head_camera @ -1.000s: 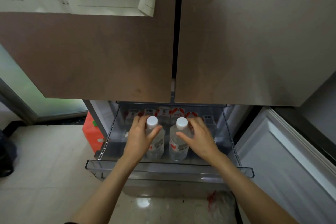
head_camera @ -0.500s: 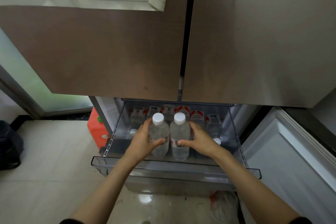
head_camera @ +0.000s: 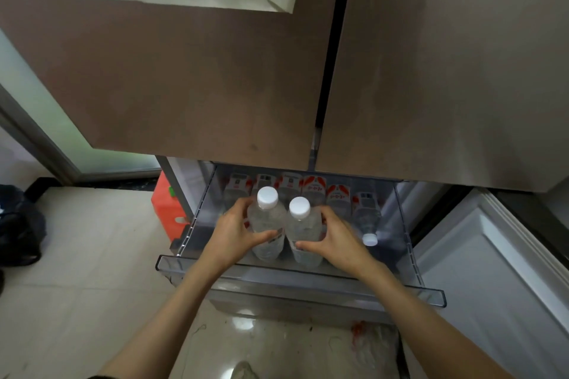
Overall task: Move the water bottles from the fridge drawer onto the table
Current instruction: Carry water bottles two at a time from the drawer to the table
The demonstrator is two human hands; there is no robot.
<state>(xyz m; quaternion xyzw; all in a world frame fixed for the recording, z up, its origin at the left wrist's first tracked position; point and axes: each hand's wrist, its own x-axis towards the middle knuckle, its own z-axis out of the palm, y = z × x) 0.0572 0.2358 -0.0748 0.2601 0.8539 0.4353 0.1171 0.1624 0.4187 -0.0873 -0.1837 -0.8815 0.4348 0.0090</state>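
Head view: both hands — left hand (head_camera: 235,231), right hand (head_camera: 337,240) — each wrapped round an upright water bottle (head_camera: 266,224) over the fridge drawer (head_camera: 301,281).

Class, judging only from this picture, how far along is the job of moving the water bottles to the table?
Done: the fridge drawer is pulled open. In hand: the left hand and right hand each grip an upright bottle over the drawer. Left: carrying both to a table, which is out of view, then the bottles lying at the back.
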